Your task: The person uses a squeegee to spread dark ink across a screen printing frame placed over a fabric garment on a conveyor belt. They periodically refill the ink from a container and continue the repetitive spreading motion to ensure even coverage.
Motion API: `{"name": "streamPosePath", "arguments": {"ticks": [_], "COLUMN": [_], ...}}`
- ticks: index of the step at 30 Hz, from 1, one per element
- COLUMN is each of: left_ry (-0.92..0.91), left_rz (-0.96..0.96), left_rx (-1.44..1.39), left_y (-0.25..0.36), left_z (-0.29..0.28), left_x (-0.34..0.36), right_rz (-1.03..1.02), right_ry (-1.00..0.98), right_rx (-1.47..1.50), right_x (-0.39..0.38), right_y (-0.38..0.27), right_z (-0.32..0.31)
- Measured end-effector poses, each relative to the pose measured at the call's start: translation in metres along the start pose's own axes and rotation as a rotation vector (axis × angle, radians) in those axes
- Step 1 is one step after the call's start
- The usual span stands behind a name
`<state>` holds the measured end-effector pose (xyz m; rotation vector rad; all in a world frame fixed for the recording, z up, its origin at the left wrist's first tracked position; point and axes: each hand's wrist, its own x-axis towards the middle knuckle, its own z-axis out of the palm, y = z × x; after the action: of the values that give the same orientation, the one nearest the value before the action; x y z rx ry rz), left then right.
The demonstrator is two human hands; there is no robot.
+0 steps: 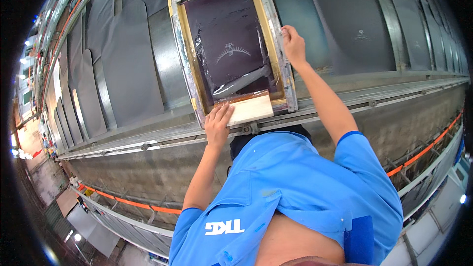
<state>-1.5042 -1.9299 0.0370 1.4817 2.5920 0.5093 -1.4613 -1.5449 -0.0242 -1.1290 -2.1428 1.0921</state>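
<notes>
Spreading ink (pixel 241 81), apparently: left hand (pixel 217 124) gripped wooden squeegee (pixel 251 109) at six o'clock on screen frame (pixel 283 71); right hand (pixel 294 47) pinched frame's three-o'clock edge; next move likely called for even pressure.

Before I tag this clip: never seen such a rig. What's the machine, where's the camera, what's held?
There's no robot: these are a person's bare hands, seen from above by a head-worn fisheye camera, so straight edges bend. The left hand holds a wooden block at the near end of a frame around a dark panel. The right hand is at the frame's right side. Grey sheets lie along the long table.
</notes>
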Motion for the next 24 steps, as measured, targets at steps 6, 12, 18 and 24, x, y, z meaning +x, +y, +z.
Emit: {"name": "streamPosePath", "arguments": {"ticks": [6,12,18,24], "left_ry": [0.141,0.092,0.162,0.133], "left_rz": [-0.023,-0.07,0.007,-0.004], "left_rx": [0.065,-0.03,-0.042,-0.043], "left_y": [-0.032,-0.071,-0.085,-0.046], "left_z": [0.017,-0.019,-0.006,0.01], "left_x": [0.076,0.216,0.249,0.138], "right_rz": [-0.102,-0.73,-0.556,-0.505], "right_ry": [-0.197,-0.283,-0.475,-0.433], "right_rx": [-0.334,-0.314,-0.46,-0.276], "right_x": [0.006,0.038,0.047,-0.066], "right_y": [-0.01,-0.09,-0.071,-0.055], "right_z": [-0.029,-0.007,0.039,0.002]}}
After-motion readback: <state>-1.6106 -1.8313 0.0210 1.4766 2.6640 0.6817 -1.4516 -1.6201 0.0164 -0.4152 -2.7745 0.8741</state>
